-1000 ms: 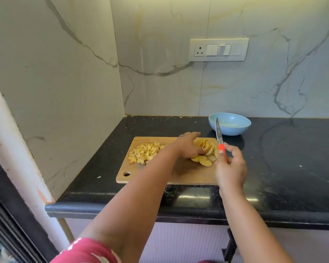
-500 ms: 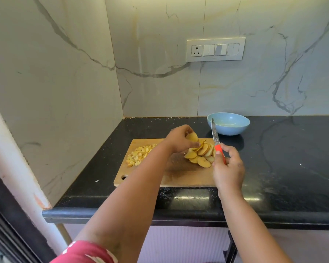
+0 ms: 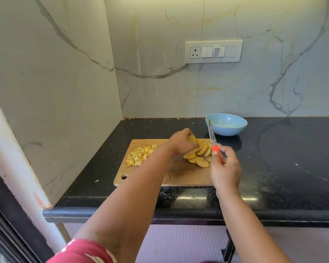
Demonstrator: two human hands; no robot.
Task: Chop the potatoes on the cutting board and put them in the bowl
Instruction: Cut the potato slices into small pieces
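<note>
The cutting board (image 3: 180,174) was pale wood brown, carrying yellow diced potato (image 3: 141,155) and golden, tan-edged potato slices (image 3: 198,155). The knife (image 3: 214,142) had a bright orange-red handle and a grey blade. The bowl (image 3: 226,127) was light blue. The countertop (image 3: 283,168) was black with fine pale speckles (glossy at the front edge). Grey-veined white marble covered the walls (image 3: 160,54); the sleeve (image 3: 80,252) was red with white marks.

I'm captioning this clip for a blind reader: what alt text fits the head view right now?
A person's left hand picks up a slice from the potato slices on a wooden cutting board, while the right hand holds an orange-handled knife pointing away. Diced potato lies on the board's left; a blue bowl sits behind on the black counter.
</note>
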